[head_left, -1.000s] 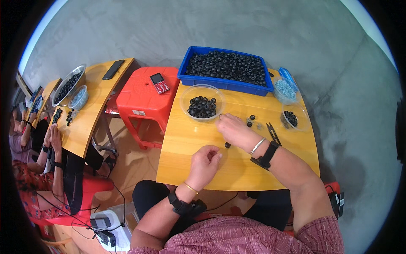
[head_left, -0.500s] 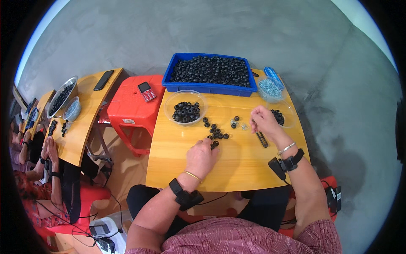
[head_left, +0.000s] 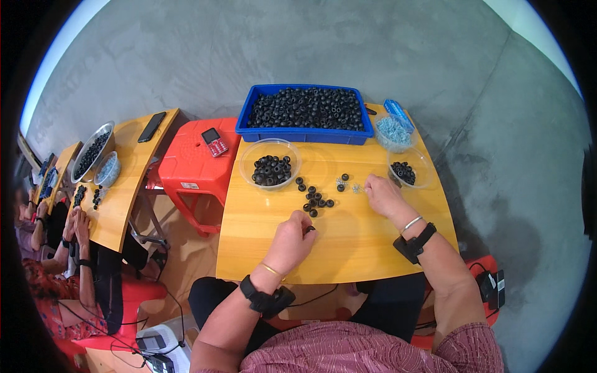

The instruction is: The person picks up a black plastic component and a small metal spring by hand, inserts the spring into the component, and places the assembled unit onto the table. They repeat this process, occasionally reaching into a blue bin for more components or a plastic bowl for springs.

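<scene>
My left hand (head_left: 291, 241) is closed around a small round black piece (head_left: 310, 229) with a hole, low over the near middle of the table. Just beyond it lies a loose group of similar black pieces (head_left: 313, 202). My right hand (head_left: 384, 196) is farther right, fingertips pinched together beside a few tiny pale blue parts (head_left: 356, 188); whatever is between those fingers is too small to make out. Two more black pieces (head_left: 341, 187) lie left of the pale parts. A clear round tub (head_left: 245, 163) of black pieces stands beyond my left hand.
Across the table's far edge sits a blue tray (head_left: 305, 135) heaped with black pieces. At right are a tub of pale blue parts (head_left: 394, 132) and a shallow clear tub (head_left: 426, 174) of black pieces. A red stool (head_left: 186, 149) bears a phone (head_left: 214, 142). Other people work at left.
My left hand has drawn back toward me from the loose group with a black piece in it. My right hand stays near the pale parts; the dark slim tool beneath it is now hidden.
</scene>
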`<state>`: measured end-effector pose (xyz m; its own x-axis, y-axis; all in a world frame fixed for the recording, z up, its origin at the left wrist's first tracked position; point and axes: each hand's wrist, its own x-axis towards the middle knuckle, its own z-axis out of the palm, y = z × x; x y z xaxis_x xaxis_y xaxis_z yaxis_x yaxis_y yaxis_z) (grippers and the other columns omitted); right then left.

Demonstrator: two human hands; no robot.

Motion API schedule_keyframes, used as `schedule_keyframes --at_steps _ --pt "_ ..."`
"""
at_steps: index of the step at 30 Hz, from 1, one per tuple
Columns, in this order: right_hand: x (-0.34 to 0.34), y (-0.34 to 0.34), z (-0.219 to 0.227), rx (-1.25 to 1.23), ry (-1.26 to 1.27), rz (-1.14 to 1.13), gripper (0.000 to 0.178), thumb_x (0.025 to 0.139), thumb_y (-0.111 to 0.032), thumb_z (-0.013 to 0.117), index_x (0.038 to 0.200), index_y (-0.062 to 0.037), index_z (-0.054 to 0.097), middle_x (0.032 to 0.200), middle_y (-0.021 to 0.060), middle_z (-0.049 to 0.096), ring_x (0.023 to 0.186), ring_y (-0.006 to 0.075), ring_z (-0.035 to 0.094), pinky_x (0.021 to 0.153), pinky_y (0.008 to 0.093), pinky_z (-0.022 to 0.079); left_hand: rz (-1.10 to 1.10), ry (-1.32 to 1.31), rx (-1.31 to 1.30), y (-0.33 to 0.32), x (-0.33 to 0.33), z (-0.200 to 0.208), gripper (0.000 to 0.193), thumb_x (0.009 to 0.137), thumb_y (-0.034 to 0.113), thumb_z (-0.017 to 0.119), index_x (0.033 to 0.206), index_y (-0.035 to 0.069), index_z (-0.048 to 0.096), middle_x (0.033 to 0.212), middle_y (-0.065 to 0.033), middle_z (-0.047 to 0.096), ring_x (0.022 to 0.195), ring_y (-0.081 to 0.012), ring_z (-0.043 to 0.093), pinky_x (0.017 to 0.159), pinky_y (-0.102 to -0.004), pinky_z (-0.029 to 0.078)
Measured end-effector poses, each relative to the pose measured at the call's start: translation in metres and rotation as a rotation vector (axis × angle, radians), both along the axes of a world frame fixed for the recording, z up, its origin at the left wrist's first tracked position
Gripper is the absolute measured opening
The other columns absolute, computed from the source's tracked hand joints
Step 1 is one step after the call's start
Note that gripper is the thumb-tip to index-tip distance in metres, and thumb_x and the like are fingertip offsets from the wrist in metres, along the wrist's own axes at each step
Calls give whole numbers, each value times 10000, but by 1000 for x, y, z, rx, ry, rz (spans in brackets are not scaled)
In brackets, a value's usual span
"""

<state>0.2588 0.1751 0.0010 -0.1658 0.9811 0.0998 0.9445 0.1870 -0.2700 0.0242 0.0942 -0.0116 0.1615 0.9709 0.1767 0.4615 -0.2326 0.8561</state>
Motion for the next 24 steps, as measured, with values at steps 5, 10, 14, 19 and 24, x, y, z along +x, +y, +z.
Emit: schedule_keyframes --at_steps 5,10,14,19,24 --pt "-5 4 -2 37 -116 54 109 752 -94 525 813 -5 513 807 190 583 766 332 574 662 416 444 -136 -424 -299 -16 -10 4 111 780 24 570 865 -6 505 706 -34 557 580 -81 526 502 -189 430" --pt "-4 10 -10 26 -232 64 114 735 -66 514 825 3 518 815 194 582 753 337 573 659 416 444 -205 -705 -489 -31 -18 13 140 824 47 527 954 -2 515 736 -47 558 575 -88 522 486 -197 444" --pt "4 1 -6 56 176 132 80 751 -64 509 814 -14 513 779 153 583 682 278 575 611 369 446 -210 -908 -554 -38 -20 18 180 881 106 438 1005 -2 510 738 -61 556 575 -101 521 492 -212 452" --pt "-21 -54 21 -158 888 308 79 824 -119 504 830 -42 487 696 18 488 605 105 465 560 237 404 -243 -1083 -581 -47 -23 23 221 904 149 393 1031 -2 496 744 -68 551 562 -111 502 487 -215 434" --pt "-46 -104 50 -392 1246 456 105 872 -146 472 879 -41 480 682 -24 436 611 48 417 565 184 376 -351 -1226 -585 -57 -21 30 238 893 161 424 1051 -8 482 768 -76 554 582 -121 506 509 -219 433"
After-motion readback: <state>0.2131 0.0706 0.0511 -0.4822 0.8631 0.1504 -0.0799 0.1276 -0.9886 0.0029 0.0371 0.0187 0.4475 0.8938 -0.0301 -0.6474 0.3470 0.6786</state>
